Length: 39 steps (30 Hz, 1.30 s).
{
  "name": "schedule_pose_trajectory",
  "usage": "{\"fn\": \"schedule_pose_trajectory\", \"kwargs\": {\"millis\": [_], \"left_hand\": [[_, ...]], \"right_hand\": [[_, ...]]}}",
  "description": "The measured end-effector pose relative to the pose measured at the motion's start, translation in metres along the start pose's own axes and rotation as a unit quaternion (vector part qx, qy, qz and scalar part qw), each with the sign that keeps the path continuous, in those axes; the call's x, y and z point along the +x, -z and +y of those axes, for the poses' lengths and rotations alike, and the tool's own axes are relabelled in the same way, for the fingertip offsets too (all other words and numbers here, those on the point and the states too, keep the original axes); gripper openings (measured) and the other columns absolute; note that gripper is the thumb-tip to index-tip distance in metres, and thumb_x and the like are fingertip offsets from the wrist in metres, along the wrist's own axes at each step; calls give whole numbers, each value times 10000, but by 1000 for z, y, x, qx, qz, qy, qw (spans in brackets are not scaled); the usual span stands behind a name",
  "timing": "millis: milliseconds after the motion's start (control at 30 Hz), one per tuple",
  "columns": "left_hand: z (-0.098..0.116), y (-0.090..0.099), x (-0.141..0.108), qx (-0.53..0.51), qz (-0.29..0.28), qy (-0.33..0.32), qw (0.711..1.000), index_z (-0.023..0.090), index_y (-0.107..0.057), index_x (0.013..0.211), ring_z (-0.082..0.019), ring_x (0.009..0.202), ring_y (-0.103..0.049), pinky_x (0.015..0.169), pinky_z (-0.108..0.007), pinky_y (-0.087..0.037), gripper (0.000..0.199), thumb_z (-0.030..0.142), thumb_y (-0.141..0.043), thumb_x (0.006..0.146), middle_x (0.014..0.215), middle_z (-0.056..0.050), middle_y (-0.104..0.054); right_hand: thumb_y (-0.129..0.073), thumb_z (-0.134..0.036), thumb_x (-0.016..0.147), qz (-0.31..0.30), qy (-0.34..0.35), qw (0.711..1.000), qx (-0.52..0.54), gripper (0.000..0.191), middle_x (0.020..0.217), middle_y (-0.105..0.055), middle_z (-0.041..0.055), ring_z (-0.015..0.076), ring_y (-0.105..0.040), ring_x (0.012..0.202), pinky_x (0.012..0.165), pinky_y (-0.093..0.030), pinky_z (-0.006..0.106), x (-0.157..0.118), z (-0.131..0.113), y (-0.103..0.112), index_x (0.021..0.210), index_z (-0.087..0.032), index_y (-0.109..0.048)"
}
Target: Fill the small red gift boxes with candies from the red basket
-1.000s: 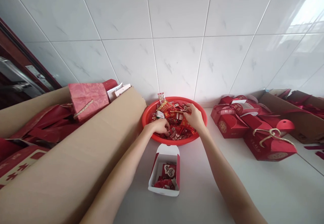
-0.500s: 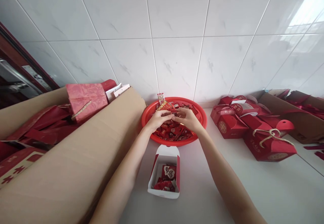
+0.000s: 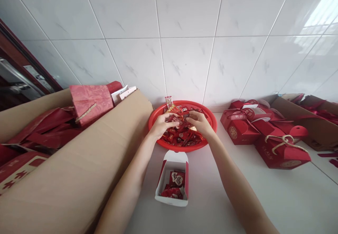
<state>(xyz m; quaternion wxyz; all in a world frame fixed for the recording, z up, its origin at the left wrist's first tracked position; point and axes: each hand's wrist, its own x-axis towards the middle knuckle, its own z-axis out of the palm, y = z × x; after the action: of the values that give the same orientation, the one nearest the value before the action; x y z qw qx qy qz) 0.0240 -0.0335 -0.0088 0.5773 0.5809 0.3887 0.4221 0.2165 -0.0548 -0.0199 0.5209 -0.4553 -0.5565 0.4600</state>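
A red plastic basket holds many small wrapped candies, mostly red. Over its middle, my left hand has its thumb and fingers closed around a dark red wrapped candy. Facing it, my right hand is bent in a pinch at a red wrapper, partly hidden by the fingers. In front of the basket stands an opened white-lined red box, its flap raised toward the basket. Several red packets lie inside that box.
On the left a large cardboard carton holds red gift boxes and bags. Several closed red boxes, one with a rope bow, stand at the right. Another carton is behind them. A tiled wall borders the back.
My hands have moved slightly apart over the basket, from fingertips meeting to a small gap. More of the red wrappers between them shows. The open box stays in place.
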Motion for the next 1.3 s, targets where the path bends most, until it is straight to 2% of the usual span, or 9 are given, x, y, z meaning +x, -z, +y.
{"fn": "schedule_pose_trajectory", "kwargs": {"millis": [233,333,500,700,867,967,1067,1167,1300], "left_hand": [[3,-1,-3,2,4,-19,1000,156,-714,894,-151,686,-652,786,-348,-570,447,327,-902,526,835,-4,-711],[3,-2,-5,6,19,-30,999,160,-719,928,-175,743,-671,799,-349,-570,466,341,-898,538,875,-18,-731],[2,-2,-9,15,36,-61,997,176,-738,1006,-240,975,-687,891,-353,-552,477,366,-878,591,1019,-47,-758],[1,-1,-11,12,38,-32,999,159,-731,914,-226,885,-699,837,-351,-570,443,426,-881,594,907,-42,-752],[3,1,-13,-23,47,-10,999,161,-739,913,-196,831,-695,799,-330,-583,490,454,-894,552,931,-37,-747],[4,3,-13,-11,58,-22,998,166,-748,921,-201,832,-697,821,-342,-581,477,457,-884,568,921,-37,-745],[7,2,-11,17,66,-41,997,180,-751,912,-213,858,-700,866,-357,-564,421,451,-859,608,911,-34,-749],[12,-4,-9,58,50,-75,994,195,-761,887,-243,961,-696,927,-372,-538,360,442,-839,637,963,-41,-761],[19,-7,-5,110,-32,-92,989,195,-776,953,-267,1039,-687,970,-390,-522,381,466,-797,686,1027,-61,-767]], "right_hand": [[-706,-343,769,-28,5,999,25,191,870,-681,40,198,-671,787,667,-596,338,-1,-1,2,901,-213,-657],[-754,-361,728,-40,-8,998,48,244,903,-691,36,191,-683,793,696,-600,338,-3,-4,2,887,-212,-643],[-819,-434,678,-47,-2,996,69,373,957,-726,60,219,-697,848,720,-597,352,-4,-6,3,926,-202,-666],[-817,-453,674,-51,24,997,62,372,927,-731,70,237,-697,856,779,-582,405,-5,-9,3,898,-183,-692],[-759,-369,710,-49,17,999,-15,246,775,-693,22,199,-663,766,716,-552,348,-7,-11,9,837,-181,-664],[-737,-330,727,-118,23,987,-107,181,727,-664,-3,186,-639,748,711,-531,331,-8,-14,17,821,-185,-682],[-751,-344,744,-181,31,969,-167,177,831,-712,25,204,-655,827,795,-532,353,-10,-18,22,828,-190,-724],[-757,-416,781,-161,27,980,-112,270,935,-738,47,221,-677,927,847,-548,361,-12,-24,19,938,-198,-732],[-744,-478,803,-166,4,986,15,372,903,-728,37,202,-693,888,812,-595,352,-14,-26,8,1035,-188,-724]]}}
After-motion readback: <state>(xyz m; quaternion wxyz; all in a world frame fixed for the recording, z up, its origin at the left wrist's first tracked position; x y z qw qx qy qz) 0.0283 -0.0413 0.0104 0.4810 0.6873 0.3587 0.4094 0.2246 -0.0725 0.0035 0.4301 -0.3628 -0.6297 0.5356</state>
